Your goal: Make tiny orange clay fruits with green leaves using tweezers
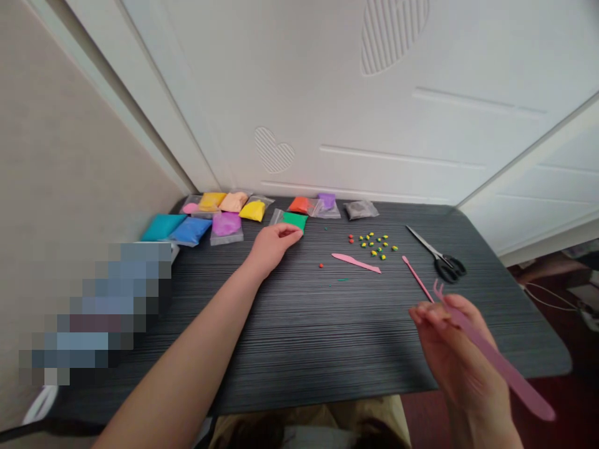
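My left hand [274, 249] reaches across the table, thumb and fingers pinched together at the near right corner of a packet of green clay [296, 219]. In my right hand [461, 352], lifted over the table's front right, is a pink plastic clay tool [498, 368] with a small fork at one end. A pink clay knife [355, 262] and a thin pink stick tool [416, 277] lie between the hands. Several tiny yellow-and-green clay pieces [374, 252] are grouped beyond them. Two red clay balls [350, 238] sit beside that group, and another red ball [321, 265] lies nearer me.
Black-handled scissors [437, 255] lie at the right. Along the back are orange [301, 204], purple [326, 201] and grey [361, 209] clay packets. More packets, including yellow [253, 211] and blue [191, 231], cluster at left. A pixelated object [112, 299] borders the left edge.
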The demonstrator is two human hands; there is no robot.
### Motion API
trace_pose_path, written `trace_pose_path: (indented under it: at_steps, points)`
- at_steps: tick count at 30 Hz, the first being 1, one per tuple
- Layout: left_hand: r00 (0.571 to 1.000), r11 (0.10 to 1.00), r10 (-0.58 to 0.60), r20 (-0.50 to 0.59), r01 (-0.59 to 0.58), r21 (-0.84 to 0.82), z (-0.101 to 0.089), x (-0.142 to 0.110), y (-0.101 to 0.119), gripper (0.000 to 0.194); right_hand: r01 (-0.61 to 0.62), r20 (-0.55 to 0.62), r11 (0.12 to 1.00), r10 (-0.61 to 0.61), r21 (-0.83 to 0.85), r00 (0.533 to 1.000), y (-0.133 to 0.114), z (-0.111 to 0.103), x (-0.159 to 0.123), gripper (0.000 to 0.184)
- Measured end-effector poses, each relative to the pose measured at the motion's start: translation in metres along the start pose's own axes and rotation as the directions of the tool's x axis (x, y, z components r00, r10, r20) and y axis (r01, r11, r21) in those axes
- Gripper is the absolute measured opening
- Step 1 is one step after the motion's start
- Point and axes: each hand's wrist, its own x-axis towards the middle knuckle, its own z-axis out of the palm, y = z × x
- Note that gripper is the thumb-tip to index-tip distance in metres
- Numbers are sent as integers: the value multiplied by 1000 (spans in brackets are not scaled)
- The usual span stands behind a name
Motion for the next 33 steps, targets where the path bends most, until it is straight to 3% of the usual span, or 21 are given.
trace_pose_path:
  at_steps: [4, 7, 10, 14, 16, 22, 29, 33]
  points:
    - [998, 998, 54, -17, -54, 11, 2, -5, -1, 34, 57, 70, 998, -58, 16, 996, 2, 14, 7, 18]
    - [998, 997, 64, -21, -63, 42, 3, -8, 0, 32, -27, 238, 998, 37, -48, 971, 3, 27, 20, 24]
    - [997, 997, 68, -35, -66, 47, 3, -9, 1, 30, -63, 389, 978, 138, -199, 911, 6, 42, 41, 24]
    - [998, 999, 51, -47, -51, 17, 3, -9, 0, 29, 53, 535, 883, 235, -467, 811, 19, 54, 64, 18]
    - [998, 999, 42, -49, -42, 13, 2, -10, 1, 27, 128, 566, 826, 254, -549, 784, 28, 55, 69, 15]
    - [998, 998, -11, -55, 14, 56, 1, -10, 5, 23, 234, 563, 733, 237, -638, 792, 41, 44, 66, 11]
    - [997, 990, 28, -71, -18, 141, 1, -9, 6, 21, 440, 690, 653, 180, -617, 701, 35, 46, 65, 14]
    - [995, 986, 75, -67, -64, 156, 1, -10, 6, 20, 503, 721, 618, 155, -604, 676, 36, 48, 63, 14]
